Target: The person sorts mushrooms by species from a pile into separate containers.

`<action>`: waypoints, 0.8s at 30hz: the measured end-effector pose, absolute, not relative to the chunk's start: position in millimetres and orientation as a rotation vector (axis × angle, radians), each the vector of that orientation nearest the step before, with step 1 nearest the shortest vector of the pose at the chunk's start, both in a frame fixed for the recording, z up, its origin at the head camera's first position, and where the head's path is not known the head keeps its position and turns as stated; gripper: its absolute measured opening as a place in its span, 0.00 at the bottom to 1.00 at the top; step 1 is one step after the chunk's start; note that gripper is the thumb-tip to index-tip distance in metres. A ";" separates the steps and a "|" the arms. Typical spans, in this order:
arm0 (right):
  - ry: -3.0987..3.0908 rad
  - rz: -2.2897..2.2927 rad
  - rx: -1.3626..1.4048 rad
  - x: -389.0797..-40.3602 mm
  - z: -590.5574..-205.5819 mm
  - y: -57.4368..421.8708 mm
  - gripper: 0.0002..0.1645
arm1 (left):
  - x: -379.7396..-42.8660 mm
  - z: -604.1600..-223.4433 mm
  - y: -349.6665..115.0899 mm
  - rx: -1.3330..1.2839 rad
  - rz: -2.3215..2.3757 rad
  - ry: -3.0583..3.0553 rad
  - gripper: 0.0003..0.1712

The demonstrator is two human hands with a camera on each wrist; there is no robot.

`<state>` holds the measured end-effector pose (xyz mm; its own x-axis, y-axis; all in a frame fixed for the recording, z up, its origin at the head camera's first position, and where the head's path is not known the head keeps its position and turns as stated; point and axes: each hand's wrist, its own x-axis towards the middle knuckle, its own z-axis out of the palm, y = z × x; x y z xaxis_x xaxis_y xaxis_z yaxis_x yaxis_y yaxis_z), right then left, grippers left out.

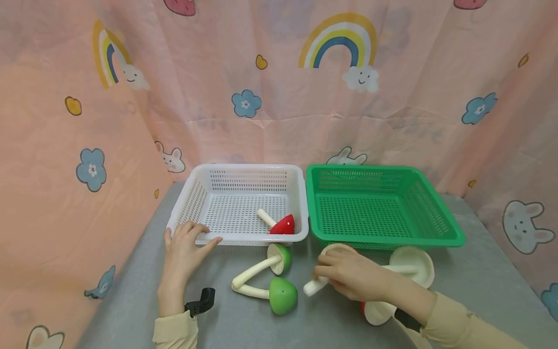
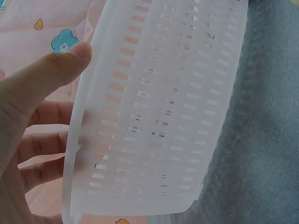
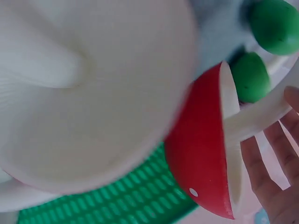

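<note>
My left hand holds the front-left rim of a white basket; in the left wrist view its fingers reach behind the rim while the thumb lies over it. In my right hand is a red-capped toy mushroom, held by its pale stem, just in front of the green basket. Two green toy mushrooms lie on the table between the hands. Beside the right forearm lie more mushrooms, pale undersides showing; one looms large in the right wrist view.
One red mushroom with white dots lies inside the white basket at its front right. The baskets stand side by side on a grey table. A patterned pink curtain hangs behind and along the sides.
</note>
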<state>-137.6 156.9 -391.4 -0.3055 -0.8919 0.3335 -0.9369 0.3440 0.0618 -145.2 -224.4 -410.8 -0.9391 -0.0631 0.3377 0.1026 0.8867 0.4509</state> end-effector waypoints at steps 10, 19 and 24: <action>-2.287 0.298 1.604 -136.3 -365.2 149.0 0.28 | -145.7 -410.9 -224.3 -0.032 -0.680 -2.715 0.21; -2.373 0.371 1.557 -146.2 -336.9 147.1 0.25 | -146.2 -412.3 -224.2 -0.039 -0.662 -2.698 0.21; -2.454 0.402 1.493 -157.5 -319.0 142.7 0.21 | -145.9 -412.5 -224.7 -0.042 -0.662 -2.690 0.21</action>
<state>-157.5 142.7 -319.0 -0.4488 -0.8254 0.3424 -0.8915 0.4398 -0.1085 -145.9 -224.7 -412.5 -0.9314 -0.0581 0.3592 0.1153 0.8892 0.4428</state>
